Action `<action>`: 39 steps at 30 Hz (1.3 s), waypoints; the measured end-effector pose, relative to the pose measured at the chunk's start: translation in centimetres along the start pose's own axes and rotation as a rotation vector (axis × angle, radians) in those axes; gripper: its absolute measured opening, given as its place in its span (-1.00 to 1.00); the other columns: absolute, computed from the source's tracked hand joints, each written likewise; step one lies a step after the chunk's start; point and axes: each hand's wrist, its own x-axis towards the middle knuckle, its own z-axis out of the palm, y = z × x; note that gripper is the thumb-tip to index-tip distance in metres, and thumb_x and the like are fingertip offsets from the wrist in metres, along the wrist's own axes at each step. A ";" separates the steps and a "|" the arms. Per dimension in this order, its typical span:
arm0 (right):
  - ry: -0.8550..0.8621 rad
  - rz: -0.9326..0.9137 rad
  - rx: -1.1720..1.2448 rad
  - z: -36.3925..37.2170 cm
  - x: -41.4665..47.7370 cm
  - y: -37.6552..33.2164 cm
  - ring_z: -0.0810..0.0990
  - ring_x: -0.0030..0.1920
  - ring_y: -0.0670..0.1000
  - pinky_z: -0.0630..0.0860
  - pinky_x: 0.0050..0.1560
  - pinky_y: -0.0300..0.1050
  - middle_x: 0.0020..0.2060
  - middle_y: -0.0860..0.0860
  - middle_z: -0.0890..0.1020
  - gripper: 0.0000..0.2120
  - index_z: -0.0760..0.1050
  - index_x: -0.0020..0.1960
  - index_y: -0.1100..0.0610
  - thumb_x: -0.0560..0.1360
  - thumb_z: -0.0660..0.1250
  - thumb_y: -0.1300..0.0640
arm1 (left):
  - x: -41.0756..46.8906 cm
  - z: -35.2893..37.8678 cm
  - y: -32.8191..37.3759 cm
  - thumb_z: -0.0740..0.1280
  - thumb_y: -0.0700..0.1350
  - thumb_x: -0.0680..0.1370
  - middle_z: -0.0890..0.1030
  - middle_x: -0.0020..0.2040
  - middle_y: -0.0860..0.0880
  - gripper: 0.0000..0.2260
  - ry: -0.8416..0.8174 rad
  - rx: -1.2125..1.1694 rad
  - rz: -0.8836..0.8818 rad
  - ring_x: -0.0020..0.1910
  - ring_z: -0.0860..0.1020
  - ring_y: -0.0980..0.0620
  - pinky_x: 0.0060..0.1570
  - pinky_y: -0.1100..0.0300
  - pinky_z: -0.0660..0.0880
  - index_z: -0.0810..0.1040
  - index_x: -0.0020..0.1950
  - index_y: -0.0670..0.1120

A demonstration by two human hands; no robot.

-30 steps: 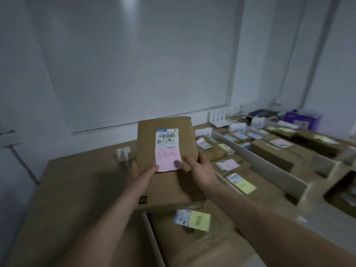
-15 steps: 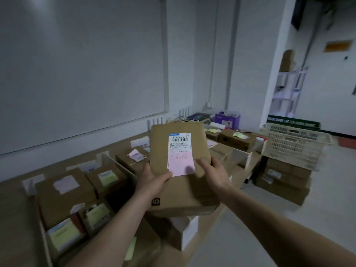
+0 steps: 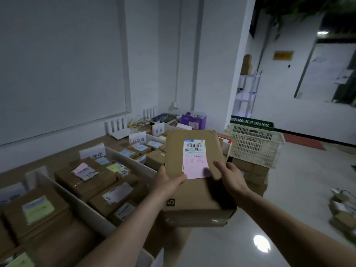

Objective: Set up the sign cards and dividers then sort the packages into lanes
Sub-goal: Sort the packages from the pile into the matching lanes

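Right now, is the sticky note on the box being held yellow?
No, the sticky note on the held box is pink, stuck just under the white barcode label.

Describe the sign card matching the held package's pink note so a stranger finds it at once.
Look along the table below the white wall panel, split by white dividers into lanes of brown packages. White sign cards stand at the lanes' far ends; the one wanted has a card on each side. It alone reads 已完成, like the held package's pink note.
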 end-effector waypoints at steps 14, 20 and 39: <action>-0.159 -0.073 -0.002 -1.6 18.7 0.9 0.54 0.24 0.14 0.43 0.33 0.13 0.36 0.10 0.55 -0.35 0.42 0.47 0.12 0.56 0.23 -0.30 | 12.2 7.4 3.8 0.52 0.11 0.38 0.57 0.04 0.21 -0.52 0.142 0.025 -0.008 0.13 0.57 0.06 0.21 -0.08 0.54 0.38 0.19 0.23; -0.341 -0.070 -0.017 -1.8 27.0 -0.2 0.46 0.25 0.09 0.34 0.26 0.06 0.44 0.08 0.46 -0.31 0.31 0.54 0.08 0.57 0.20 -0.32 | 16.8 10.2 6.1 0.51 0.03 0.42 0.63 0.14 0.11 -0.55 0.265 -0.033 -0.043 0.10 0.60 0.06 0.20 -0.05 0.56 0.46 0.26 0.13; -0.729 -0.058 -0.151 7.6 44.5 -4.1 0.63 0.15 0.15 0.45 0.37 0.15 0.22 0.10 0.63 -0.06 0.43 0.46 -0.01 0.24 0.21 -0.54 | 30.9 8.7 4.9 0.40 0.16 0.50 0.50 -0.07 0.19 -0.59 0.537 -0.017 -0.227 -0.10 0.54 0.12 -0.01 0.04 0.55 0.31 0.22 0.08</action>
